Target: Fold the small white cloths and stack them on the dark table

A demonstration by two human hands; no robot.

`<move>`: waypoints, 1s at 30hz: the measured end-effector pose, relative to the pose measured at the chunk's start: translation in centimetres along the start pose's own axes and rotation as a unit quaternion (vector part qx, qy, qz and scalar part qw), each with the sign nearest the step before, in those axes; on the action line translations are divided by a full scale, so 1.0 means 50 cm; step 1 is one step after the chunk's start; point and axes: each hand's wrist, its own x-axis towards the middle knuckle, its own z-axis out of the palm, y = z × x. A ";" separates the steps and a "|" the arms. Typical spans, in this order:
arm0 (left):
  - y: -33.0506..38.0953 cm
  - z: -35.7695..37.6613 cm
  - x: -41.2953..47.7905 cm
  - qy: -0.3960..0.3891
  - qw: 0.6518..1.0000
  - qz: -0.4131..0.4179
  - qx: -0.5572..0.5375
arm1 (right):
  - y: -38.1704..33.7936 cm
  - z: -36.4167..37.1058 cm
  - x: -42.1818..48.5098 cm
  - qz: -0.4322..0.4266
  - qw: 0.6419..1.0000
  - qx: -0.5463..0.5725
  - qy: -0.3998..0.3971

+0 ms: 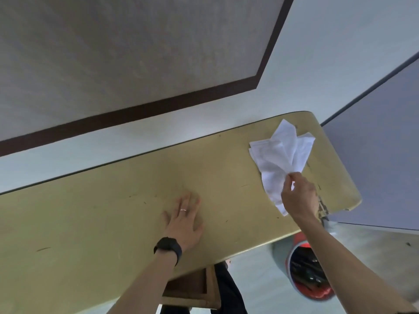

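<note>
While your right hand pinches the white cloth at mid-right of the frame, the cloth fans upward from it over the table; your left hand lies flat at centre, well apart.

I count two hands, my left hand and right hand, one ring, one black watch, one table, one red bucket lower right, and white cloths too bunched to number.

Pale floor, grey carpet (dark-bordered)
</note>
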 end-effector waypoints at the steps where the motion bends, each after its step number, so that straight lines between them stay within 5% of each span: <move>1: 0.009 -0.022 -0.008 0.008 1.000 -0.003 -0.026 | -0.019 -0.019 -0.009 -0.030 0.999 0.021 0.012; 7: 0.103 -0.201 -0.110 0.231 0.951 0.171 -0.112 | -0.172 -0.162 -0.138 -0.285 0.957 0.043 -0.037; 13: 0.087 -0.306 -0.260 0.386 0.876 0.273 -0.101 | -0.306 -0.235 -0.317 -0.405 0.908 0.063 -0.091; 21: -0.219 -0.321 -0.403 0.372 0.882 0.283 0.054 | -0.374 -0.169 -0.478 -0.529 0.846 -0.022 -0.060; 25: -0.356 -0.286 -0.436 0.331 0.906 0.225 0.139 | -0.392 -0.112 -0.519 -0.550 0.831 -0.057 -0.056; 30: -0.447 -0.265 -0.450 0.309 0.934 0.148 0.102 | -0.464 -0.095 -0.529 -0.470 0.877 -0.034 -0.093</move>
